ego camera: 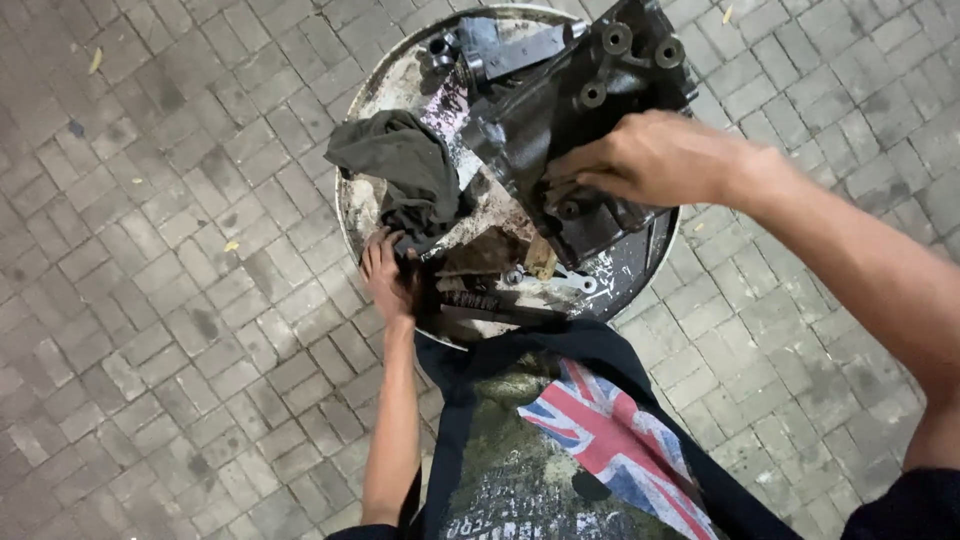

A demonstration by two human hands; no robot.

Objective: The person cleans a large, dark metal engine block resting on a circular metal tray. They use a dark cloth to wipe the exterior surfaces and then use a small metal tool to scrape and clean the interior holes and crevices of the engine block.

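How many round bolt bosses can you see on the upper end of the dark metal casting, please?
3 on the dark greasy metal casting: upper, right, lower-left. The right hand may hide others.

Greasy matt cast-metal housing (570, 120), limp dark cloth rag (400, 165), scuffed, stained metal drum top (620, 280), rough brick paving (170, 300).

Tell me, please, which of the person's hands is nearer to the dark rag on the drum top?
Left. The left hand sits at the lower edge of the dark rag, seemingly touching it; the right hand rests on the greasy metal housing, apart from it.
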